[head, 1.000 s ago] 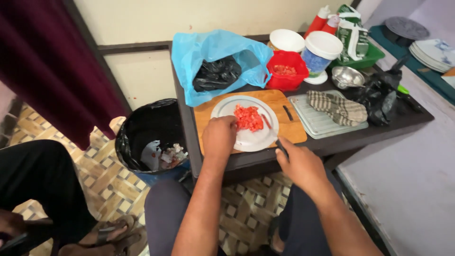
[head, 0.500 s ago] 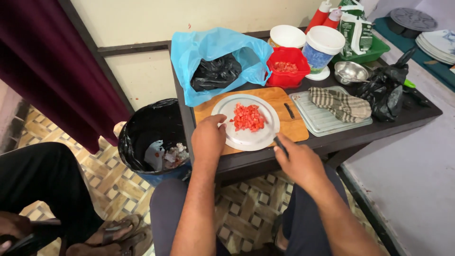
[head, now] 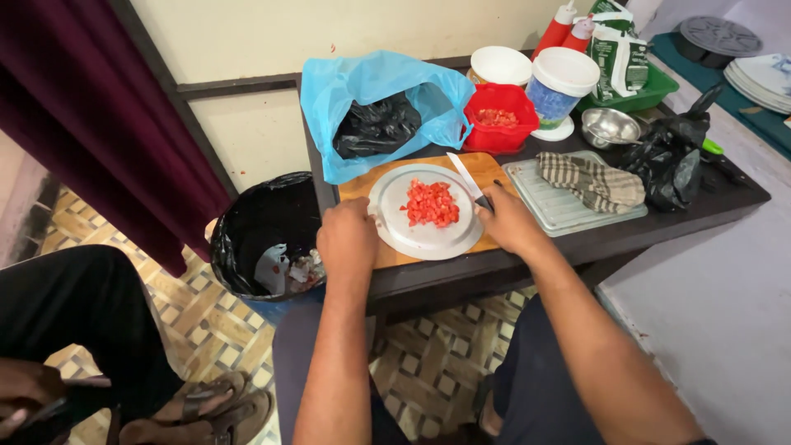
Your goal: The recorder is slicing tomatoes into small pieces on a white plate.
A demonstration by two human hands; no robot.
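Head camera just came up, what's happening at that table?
A seated person works at a dark table. The left hand steadies a white plate of diced red tomato on a wooden cutting board. The right hand grips a knife, blade over the plate's edge. A bin stands beside the table.

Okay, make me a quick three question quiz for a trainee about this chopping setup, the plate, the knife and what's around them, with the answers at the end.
1. True or false: the right hand holds a knife with its blade over the white plate.
2. What lies on the plate? A) diced red pieces B) a folded cloth C) a metal bowl
3. Fill in: the left hand rests on the plate's ____ edge.

Key: 1 true. 2 A, the diced red pieces; the checked cloth lies on the grey tray, and the metal bowl stands behind it. 3 left.
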